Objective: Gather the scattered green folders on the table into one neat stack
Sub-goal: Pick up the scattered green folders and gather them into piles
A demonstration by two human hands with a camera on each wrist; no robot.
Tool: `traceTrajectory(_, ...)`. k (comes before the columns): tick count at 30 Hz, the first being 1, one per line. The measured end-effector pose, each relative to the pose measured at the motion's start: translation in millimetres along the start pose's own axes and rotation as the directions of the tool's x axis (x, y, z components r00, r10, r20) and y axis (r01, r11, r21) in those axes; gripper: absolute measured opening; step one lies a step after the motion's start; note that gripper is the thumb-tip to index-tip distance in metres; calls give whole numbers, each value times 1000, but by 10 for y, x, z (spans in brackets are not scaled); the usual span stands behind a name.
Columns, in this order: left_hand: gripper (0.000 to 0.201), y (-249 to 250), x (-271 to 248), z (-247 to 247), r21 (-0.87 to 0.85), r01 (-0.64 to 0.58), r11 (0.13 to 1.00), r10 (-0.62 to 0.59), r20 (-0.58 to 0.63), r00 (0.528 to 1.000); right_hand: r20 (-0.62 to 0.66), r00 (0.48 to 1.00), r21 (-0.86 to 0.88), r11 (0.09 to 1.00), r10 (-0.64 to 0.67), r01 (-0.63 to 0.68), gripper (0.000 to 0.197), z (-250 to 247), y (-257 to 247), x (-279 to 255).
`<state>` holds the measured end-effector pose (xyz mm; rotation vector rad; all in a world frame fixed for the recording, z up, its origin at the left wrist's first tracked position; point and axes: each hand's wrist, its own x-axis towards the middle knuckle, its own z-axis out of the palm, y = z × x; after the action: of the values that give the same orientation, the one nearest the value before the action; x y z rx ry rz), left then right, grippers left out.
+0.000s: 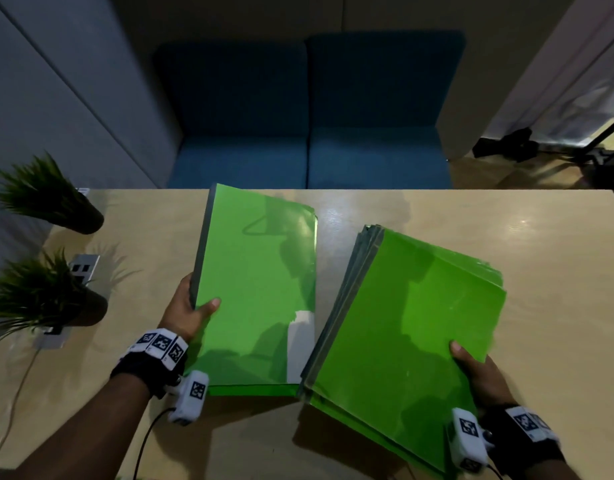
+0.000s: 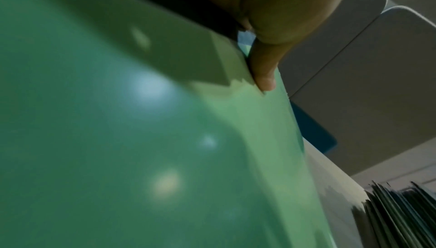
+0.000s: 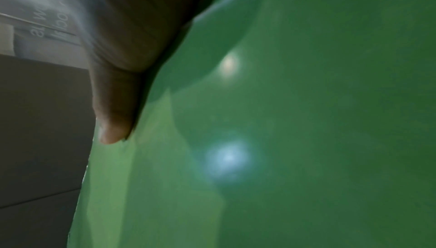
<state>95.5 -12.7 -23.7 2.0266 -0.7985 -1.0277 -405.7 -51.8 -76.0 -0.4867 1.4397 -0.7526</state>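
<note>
So that both could be merged, one folder bundle (image 1: 257,289) was pinched by the left hand (image 1: 187,310), a fanned stack (image 1: 412,334) by the right hand (image 1: 478,372).

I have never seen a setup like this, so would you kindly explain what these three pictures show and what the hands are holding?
No machine here: a person wears cameras on the head and both wrists. The head view looks down on a wooden table. The left hand grips one green folder by its edge, thumb on top. The right hand grips a fanned bundle of green folders at its corner. Each wrist view looks along the thumb at green plastic. Two potted plants stand at the table's left.
</note>
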Motion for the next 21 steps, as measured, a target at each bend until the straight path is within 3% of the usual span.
traceTrajectory(4, 65, 46, -19, 138, -65, 22, 998, -20, 28, 999, 32, 999, 32, 999, -24, 23, 93, -68, 81, -73)
traceTrajectory(7, 62, 138, -62, 379, -83, -22, 996, 31, 108, 994, 61, 997, 51, 997, -56, 53, 92, -36, 26, -65)
traceTrajectory(11, 54, 413, -119, 918, -120, -114, 986, 142, 260, 955, 85, 985, -36, 988, -149, 153, 34, 310, -354, -13)
traceTrajectory(12, 49, 480, -111, 1010, -116, -139, 983, 166, 273, 948, 98, 981, -40, 985, -165, 170, 40, 391, -461, 32)
traceTrajectory(15, 38, 601, -45, 1108, -152, -151, 977, 183, 227, 957, 116, 969, -88, 970, -218, 228, 88, 552, -691, 173)
traceTrajectory(17, 34, 653, -23, 1111, -157, -163, 974, 193, 201, 961, 111, 964, -119, 959, -244, 256, 90, 618, -815, 226)
traceTrajectory(20, 35, 756, -52, 1152, -166, -162, 973, 195, 208, 958, 122, 954, -157, 944, -273, 290, 46, 736, -1012, 291)
traceTrajectory(21, 36, 763, -57, 1169, -174, -157, 972, 193, 217, 957, 116, 953, -182, 938, -278, 296, 40, 770, -1065, 317)
